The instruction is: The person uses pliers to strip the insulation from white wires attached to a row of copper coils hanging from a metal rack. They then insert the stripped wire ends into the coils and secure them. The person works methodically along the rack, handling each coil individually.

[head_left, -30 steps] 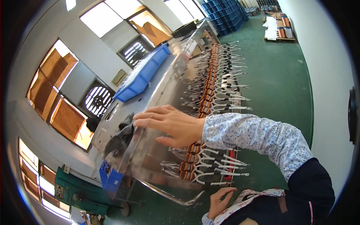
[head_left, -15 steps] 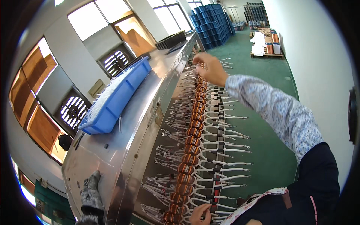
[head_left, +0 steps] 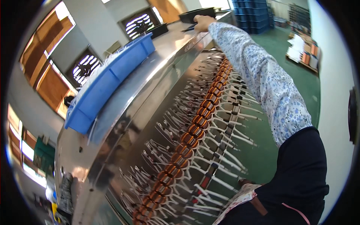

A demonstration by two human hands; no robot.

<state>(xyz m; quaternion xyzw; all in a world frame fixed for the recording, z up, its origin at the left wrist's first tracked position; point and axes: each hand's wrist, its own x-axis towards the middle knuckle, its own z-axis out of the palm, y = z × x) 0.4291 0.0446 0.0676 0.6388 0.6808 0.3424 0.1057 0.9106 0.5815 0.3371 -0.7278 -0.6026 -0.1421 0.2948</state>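
- Black and low-walled, the plastic tray [head_left: 189,17] sits at the far end of the metal bench [head_left: 144,71]; its inside is hidden from us.
- Our right hand [head_left: 204,23] is at the tray's near side, fingers bent; we cannot tell whether it grips anything.
- Near our fingertips, a slim dark-blue tool [head_left: 188,29] lies on the bench, too small for us to identify.
- Alongside the bench, we see a long row of copper-orange ring coils [head_left: 196,131], dark-banded, with white-sleeved leads [head_left: 225,155] on their right.
- Closer to us, a blue bin [head_left: 97,93] holds thin white strips [head_left: 89,79].
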